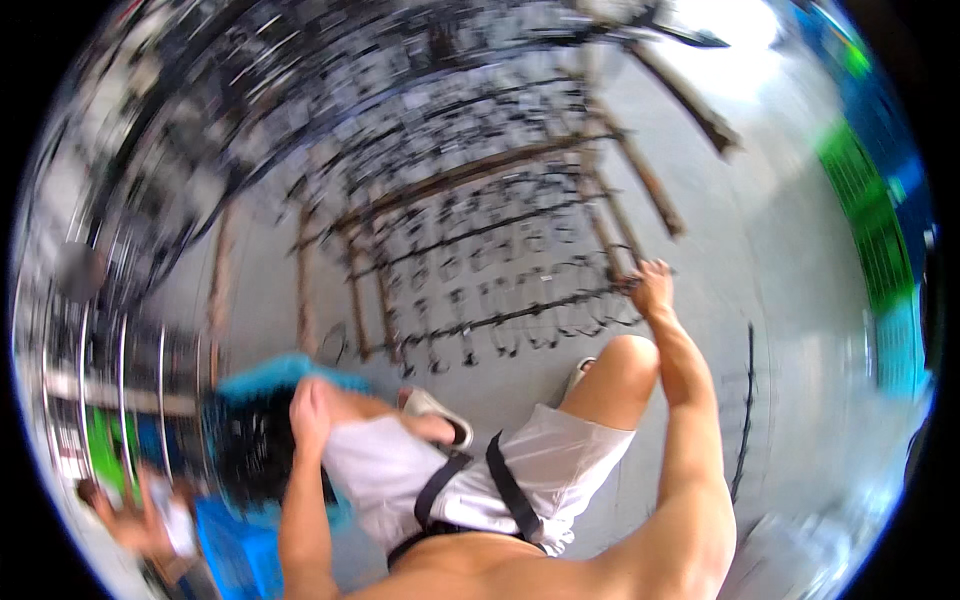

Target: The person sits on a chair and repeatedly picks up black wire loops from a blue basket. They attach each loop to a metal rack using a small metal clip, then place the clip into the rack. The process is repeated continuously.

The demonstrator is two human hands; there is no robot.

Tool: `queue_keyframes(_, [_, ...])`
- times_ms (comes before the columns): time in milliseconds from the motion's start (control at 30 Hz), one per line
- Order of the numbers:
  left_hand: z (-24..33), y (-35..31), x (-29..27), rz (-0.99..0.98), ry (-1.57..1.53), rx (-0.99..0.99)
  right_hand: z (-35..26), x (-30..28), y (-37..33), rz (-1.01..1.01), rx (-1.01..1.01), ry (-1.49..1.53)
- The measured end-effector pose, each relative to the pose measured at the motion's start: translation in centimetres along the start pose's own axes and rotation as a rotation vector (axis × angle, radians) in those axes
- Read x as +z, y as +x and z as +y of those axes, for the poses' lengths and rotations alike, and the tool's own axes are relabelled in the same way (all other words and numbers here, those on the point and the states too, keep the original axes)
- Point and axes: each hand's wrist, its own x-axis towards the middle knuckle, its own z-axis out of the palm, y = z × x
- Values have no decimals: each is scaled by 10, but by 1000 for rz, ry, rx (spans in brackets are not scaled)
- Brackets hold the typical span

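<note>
Concrete floor, blurred: right hand grips rebar grid, tying step likely; left hand open on knee.

Your right arm was stretched way out in front, nearly straight, with your right hand up at the far end, fingers curled over like they were gripping something, though the blur made it hard to be sure. Your left arm ran up from the bottom edge, and your left hand sat low and close in, fingers bent, resting by your left thigh.
</note>
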Motion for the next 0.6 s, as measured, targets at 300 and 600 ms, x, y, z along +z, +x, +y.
queue_keyframes(300, [64,-21,25,-381,-183,5,23,57,25,-78,152,93])
queue_keyframes(600, [160,0,63,-740,-308,101,35,50,-24,432,295,216])
